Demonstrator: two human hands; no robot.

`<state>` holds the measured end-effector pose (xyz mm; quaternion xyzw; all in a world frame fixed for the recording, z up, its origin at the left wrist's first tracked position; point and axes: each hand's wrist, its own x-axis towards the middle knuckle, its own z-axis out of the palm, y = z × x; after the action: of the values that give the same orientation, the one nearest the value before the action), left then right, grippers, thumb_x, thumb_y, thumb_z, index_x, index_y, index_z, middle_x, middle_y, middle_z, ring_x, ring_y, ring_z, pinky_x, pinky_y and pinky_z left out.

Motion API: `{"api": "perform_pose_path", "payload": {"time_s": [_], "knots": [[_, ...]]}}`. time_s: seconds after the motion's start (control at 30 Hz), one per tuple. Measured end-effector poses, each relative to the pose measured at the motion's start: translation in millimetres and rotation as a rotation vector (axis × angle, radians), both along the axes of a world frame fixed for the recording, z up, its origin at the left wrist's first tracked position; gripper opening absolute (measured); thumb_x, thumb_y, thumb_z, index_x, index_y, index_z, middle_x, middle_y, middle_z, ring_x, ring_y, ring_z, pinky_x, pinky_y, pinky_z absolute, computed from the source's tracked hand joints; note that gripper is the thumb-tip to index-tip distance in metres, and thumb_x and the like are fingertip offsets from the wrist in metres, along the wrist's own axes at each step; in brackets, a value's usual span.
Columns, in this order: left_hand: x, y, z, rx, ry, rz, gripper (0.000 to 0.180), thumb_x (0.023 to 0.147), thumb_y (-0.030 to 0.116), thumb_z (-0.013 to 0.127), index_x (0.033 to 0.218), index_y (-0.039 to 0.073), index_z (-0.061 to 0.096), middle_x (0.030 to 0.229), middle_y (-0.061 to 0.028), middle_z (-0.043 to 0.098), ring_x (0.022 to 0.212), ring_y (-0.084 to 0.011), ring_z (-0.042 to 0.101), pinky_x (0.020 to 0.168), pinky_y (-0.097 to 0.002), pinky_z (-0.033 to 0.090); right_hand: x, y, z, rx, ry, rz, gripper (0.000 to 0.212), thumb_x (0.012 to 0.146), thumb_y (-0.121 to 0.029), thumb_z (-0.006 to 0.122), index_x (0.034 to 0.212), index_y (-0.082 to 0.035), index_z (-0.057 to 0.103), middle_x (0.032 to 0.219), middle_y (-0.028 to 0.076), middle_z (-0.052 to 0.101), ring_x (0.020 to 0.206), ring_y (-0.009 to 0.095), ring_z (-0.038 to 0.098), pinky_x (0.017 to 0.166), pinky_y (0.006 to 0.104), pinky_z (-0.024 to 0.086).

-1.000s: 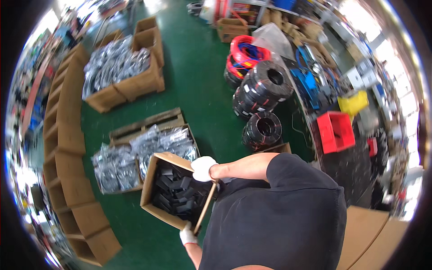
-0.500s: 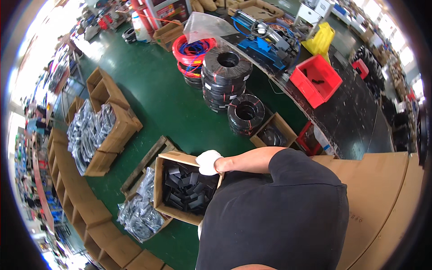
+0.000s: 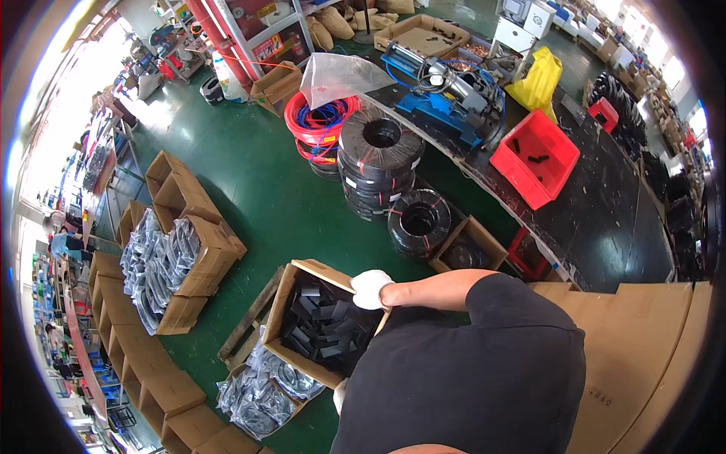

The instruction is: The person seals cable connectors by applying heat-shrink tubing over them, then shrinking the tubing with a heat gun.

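A cardboard box (image 3: 305, 366), its flaps up, is held against my front, tilted. Inside lie many short black rectangular pieces (image 3: 333, 321). My right hand (image 3: 371, 289), in a white glove, is closed on the box's upper right rim. Only a sliver of my white-gloved left hand (image 3: 339, 395) shows at the lower corner of the box; my torso and the box hide its fingers. Under and beside the box, clear plastic bags of grey parts (image 3: 253, 401) sit in a low carton, next to a wooden pallet (image 3: 246, 321).
An open carton of bagged grey tubing (image 3: 159, 261) stands at left, above a row of cardboard boxes (image 3: 155, 356). Stacked black coils (image 3: 382, 163) and red coils (image 3: 321, 125) stand ahead. A dark workbench (image 3: 597, 204) at right bears a red bin (image 3: 535, 159) and a blue machine (image 3: 446, 91).
The view has shifted, so the surroundings sit lower and slightly right. The box has moved with me, and more of the bagged grey parts shows beneath it. Both hands stay at the box.
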<state>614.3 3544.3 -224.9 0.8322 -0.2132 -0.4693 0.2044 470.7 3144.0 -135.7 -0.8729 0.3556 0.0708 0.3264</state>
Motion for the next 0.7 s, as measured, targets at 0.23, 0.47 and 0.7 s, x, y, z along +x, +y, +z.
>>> {"api": "perform_pose_path", "payload": {"time_s": [0.23,0.47,0.7], "knots": [[-19.1,-34.4,18.3,0.071,-0.236,0.069,0.023,0.097,0.023,0.066,0.103,0.002,0.075,0.090,-0.0116,0.076,0.083,-0.0186,0.069,0.075,-0.0380,0.054,-0.2,-18.2,-13.5,0.040,0.012,-0.056,0.033,0.080,-0.029,0.062,0.090,-0.003,0.080,0.091,0.024,0.076,0.088,0.044,0.074,0.079,0.0505,0.060],[-29.1,-16.1,3.7,0.138,-0.287,0.087,0.023,0.095,0.026,0.068,0.102,0.006,0.077,0.095,-0.0151,0.078,0.087,-0.0275,0.074,0.078,-0.0393,0.055,1.5,-16.6,-12.3,0.069,0.039,-0.017,0.035,0.081,-0.030,0.062,0.095,-0.004,0.080,0.097,0.024,0.076,0.093,0.043,0.074,0.084,0.0506,0.060],[-35.9,-11.3,3.8,0.098,-0.201,0.131,0.028,0.097,0.029,0.068,0.107,0.005,0.080,0.101,-0.0179,0.078,0.092,-0.0261,0.073,0.083,-0.0400,0.055,-1.7,-17.5,-19.5,0.042,0.050,-0.002,0.034,0.081,-0.030,0.063,0.095,-0.005,0.081,0.097,0.023,0.077,0.092,0.042,0.075,0.084,0.0500,0.060]]}}
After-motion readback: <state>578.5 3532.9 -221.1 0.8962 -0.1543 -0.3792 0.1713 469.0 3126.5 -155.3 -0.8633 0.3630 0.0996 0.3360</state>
